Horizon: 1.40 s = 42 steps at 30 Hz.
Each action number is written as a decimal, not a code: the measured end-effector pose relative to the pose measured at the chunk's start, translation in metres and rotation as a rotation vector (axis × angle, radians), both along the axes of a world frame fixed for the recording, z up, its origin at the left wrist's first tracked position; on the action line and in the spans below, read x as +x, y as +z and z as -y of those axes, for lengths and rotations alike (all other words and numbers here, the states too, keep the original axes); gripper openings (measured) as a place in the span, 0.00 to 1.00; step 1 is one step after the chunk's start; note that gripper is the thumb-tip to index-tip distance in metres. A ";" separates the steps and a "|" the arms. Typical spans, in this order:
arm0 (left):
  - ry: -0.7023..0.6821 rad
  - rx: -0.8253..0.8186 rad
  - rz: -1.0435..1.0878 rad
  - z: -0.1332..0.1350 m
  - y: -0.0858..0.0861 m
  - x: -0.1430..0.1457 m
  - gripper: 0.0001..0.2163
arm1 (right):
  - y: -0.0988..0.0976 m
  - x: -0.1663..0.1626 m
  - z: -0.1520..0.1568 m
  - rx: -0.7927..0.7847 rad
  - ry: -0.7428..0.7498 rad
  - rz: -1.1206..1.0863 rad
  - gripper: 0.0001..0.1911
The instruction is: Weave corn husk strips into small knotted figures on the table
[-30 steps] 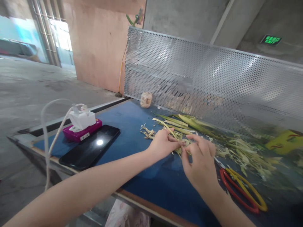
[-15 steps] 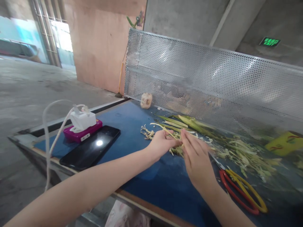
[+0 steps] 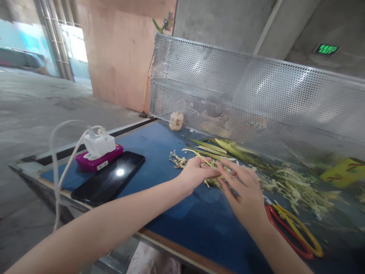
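My left hand (image 3: 195, 174) lies on the blue table top (image 3: 159, 148), its fingers pinched on pale green leaf strips (image 3: 212, 164). My right hand (image 3: 245, 192) is just to the right of it, fingers spread and partly blurred, fingertips touching the same strips. Long green leaf stalks (image 3: 228, 147) lie behind the hands. A heap of shredded leaf scraps (image 3: 291, 184) spreads to the right. A small woven straw piece (image 3: 177, 160) lies left of my left hand.
Red and yellow handled scissors (image 3: 293, 232) lie by my right wrist. A black phone (image 3: 110, 182), a pink box (image 3: 98, 160) with a white charger (image 3: 98, 144) and cable sit at the left. A perforated metal screen (image 3: 256, 99) backs the table. A yellow object (image 3: 342, 171) rests far right.
My right hand has opened from a pinch at the strips and shifted slightly right, fingers now spread. My left hand has stayed pinched in place.
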<state>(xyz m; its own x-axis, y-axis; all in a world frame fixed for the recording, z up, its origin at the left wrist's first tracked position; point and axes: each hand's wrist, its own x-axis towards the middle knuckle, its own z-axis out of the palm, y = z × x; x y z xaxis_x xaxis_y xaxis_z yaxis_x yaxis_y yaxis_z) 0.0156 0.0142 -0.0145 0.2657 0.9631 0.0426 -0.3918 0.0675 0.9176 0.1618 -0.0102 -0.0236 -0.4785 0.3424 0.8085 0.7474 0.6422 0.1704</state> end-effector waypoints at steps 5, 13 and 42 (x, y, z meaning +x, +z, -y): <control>0.016 0.008 -0.011 0.000 -0.001 0.000 0.26 | 0.004 0.000 0.003 -0.118 0.020 -0.014 0.18; -0.004 0.100 -0.151 0.003 0.001 -0.001 0.28 | 0.006 -0.001 0.003 -0.051 -0.008 -0.191 0.13; -0.008 0.230 -0.221 0.001 0.006 -0.003 0.03 | 0.009 0.006 0.005 0.051 0.011 -0.030 0.11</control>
<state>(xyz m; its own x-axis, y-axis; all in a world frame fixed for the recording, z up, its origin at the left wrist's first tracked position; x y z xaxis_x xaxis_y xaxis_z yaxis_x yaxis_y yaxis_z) 0.0122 0.0134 -0.0088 0.3004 0.9327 0.1996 -0.1814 -0.1495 0.9720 0.1677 -0.0156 -0.0148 -0.4576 0.2952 0.8387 0.7453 0.6417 0.1808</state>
